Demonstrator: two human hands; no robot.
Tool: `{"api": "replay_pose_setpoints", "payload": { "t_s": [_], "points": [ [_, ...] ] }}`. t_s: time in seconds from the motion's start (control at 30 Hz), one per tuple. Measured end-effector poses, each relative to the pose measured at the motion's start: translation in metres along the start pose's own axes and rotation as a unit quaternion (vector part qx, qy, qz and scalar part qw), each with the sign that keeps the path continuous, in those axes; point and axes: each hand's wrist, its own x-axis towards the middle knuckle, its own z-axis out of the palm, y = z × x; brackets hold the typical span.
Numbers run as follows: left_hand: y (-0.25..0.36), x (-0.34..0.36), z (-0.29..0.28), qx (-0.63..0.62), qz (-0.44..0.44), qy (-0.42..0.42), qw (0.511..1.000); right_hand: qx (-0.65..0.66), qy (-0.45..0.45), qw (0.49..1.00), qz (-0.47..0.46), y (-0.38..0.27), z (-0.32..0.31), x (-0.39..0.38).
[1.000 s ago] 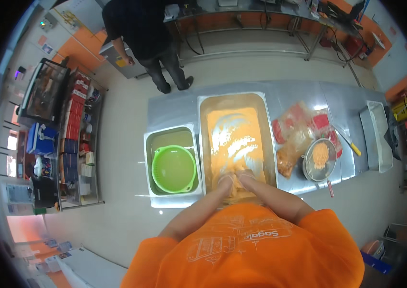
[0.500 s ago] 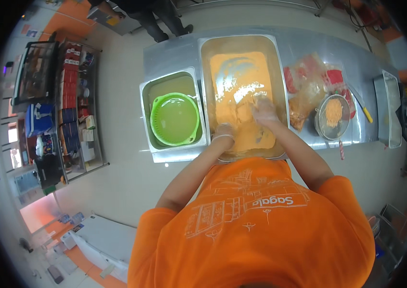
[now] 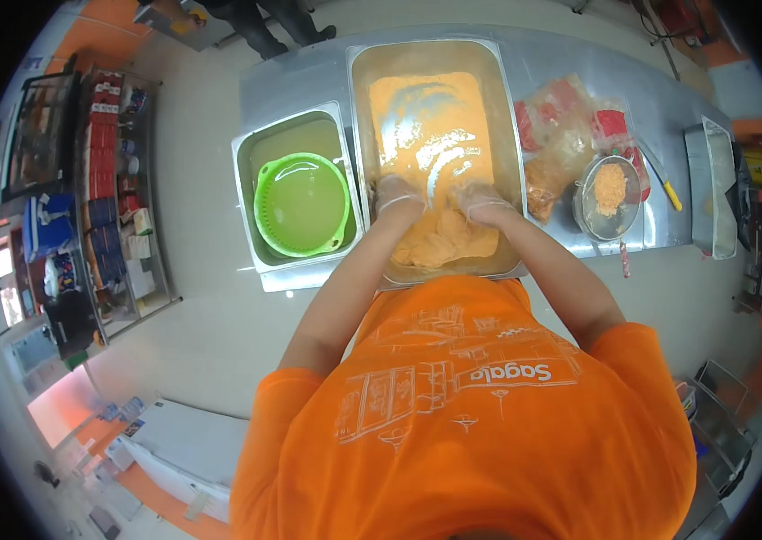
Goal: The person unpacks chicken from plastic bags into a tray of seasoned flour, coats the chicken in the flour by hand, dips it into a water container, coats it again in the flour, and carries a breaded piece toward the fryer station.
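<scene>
In a long steel pan (image 3: 361, 99) lies a layer of orange powdery mixture (image 3: 417, 117), streaked to show bare metal, with a lumpy heap at the near end. My left hand (image 3: 398, 196), in a clear glove, reaches into the mixture at the pan's left side; its fingertips are hard to make out. My right hand (image 3: 476, 200), also gloved, is in the mixture toward the right side, fingers partly buried. Left of the pan, a second steel container (image 3: 242, 148) of cloudy liquid holds a green plastic basket (image 3: 302, 205).
Right of the pan are plastic bags (image 3: 556, 126), a strainer (image 3: 588, 216) with orange crumbs, a yellow-handled knife (image 3: 672, 193) and a metal tray (image 3: 721, 189). Stocked shelving (image 3: 107, 180) stands at left. Another person's legs (image 3: 268, 27) show beyond the steel table (image 3: 480, 40).
My hands were together near the pan's front, then staggered; now they are apart and roughly level, the left farther forward. More of the lumpy heap shows. The view has tilted down.
</scene>
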Motion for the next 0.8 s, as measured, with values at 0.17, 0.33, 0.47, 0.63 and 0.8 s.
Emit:
{"api": "replay_pose_setpoints", "payload": {
  "t_s": [0.17,0.33,0.47,0.63,0.8],
  "points": [
    [0.006,-0.029,0.040,-0.038,0.032,-0.019,0.999,0.013,0.054,0.997,0.048,0.008,0.037,-0.001],
    [0.012,-0.048,0.071,-0.036,0.058,-0.065,0.996,0.469,0.161,0.866,0.064,-0.058,0.058,-0.001],
    [0.011,-0.030,0.085,-0.112,0.094,-0.049,0.988,0.601,0.234,0.739,0.195,-0.072,0.059,0.023],
    [0.010,-0.024,0.082,-0.178,0.085,0.059,0.979,0.367,0.233,0.880,0.189,-0.052,0.015,0.022],
    [0.015,-0.068,0.012,-0.107,-0.011,-0.009,0.994,0.122,0.322,0.921,0.182,-0.065,-0.027,-0.003]
  ]
}}
